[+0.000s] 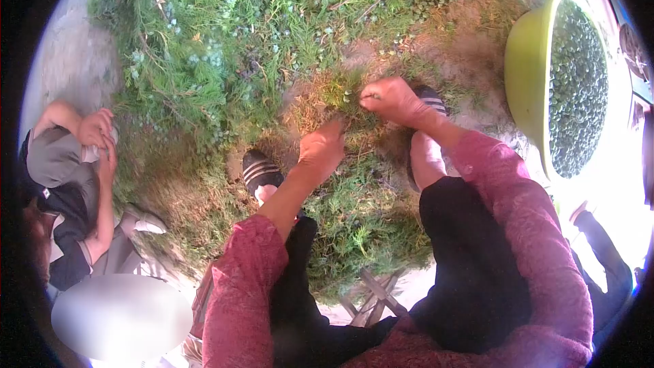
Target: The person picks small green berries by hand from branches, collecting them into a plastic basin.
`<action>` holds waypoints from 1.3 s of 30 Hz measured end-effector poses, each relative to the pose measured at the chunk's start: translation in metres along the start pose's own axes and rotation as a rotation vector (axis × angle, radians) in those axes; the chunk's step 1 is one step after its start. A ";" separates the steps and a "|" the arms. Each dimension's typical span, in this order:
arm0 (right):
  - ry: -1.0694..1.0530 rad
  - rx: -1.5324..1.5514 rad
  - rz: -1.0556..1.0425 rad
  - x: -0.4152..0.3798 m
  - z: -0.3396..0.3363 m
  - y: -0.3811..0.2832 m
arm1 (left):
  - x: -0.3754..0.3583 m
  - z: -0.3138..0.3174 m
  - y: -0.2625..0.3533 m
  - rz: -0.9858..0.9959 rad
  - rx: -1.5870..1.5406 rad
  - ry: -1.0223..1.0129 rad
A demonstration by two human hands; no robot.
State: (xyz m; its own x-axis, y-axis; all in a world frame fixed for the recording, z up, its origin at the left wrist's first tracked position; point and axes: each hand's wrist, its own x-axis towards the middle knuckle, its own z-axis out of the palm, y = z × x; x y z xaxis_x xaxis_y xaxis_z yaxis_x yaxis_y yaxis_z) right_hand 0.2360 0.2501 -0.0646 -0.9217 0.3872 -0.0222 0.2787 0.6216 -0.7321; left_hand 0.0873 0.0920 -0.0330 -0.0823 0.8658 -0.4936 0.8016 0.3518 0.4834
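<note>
Evergreen cuttings (191,75) carpet the ground (371,54) beneath the left hand (323,148), its grip unclear to me, and the right hand (392,101), pinching a small green piece (375,96) that a slackened hold could drop.

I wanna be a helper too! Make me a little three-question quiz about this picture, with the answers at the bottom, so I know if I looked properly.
1. Pick one. What colour is the tub?
A) Red
B) Yellow-green
C) Blue

2. True or false? The left hand is nearer the tub than the right hand is.

3. Fill the gap. The dark shoes on the person's feet have pale ____ across them.

Key:
1. B
2. False: the right hand is nearer.
3. stripes
</note>
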 end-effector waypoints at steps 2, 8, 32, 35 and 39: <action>-0.157 0.521 0.369 0.000 -0.031 -0.011 | -0.004 -0.007 -0.005 -0.057 -0.144 -0.007; -0.257 1.008 0.572 0.020 -0.043 -0.025 | -0.003 -0.030 -0.013 -0.035 -0.445 0.151; -0.236 1.565 0.803 0.001 -0.026 -0.034 | -0.025 -0.053 0.002 -0.217 -0.902 0.055; -0.206 1.746 0.800 -0.001 -0.014 -0.043 | -0.031 -0.061 0.032 -0.106 -0.950 0.052; -0.277 1.842 0.950 0.001 -0.003 -0.063 | -0.035 -0.073 0.061 0.195 -0.808 0.069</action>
State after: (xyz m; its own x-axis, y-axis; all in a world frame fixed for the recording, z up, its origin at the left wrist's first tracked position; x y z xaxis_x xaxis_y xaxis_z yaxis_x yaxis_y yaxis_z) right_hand 0.2189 0.2136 -0.0168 -0.7440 -0.0928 -0.6617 0.2113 -0.9722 -0.1013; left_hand 0.0955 0.1094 0.0668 -0.0434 0.9483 -0.3144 0.1354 0.3174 0.9386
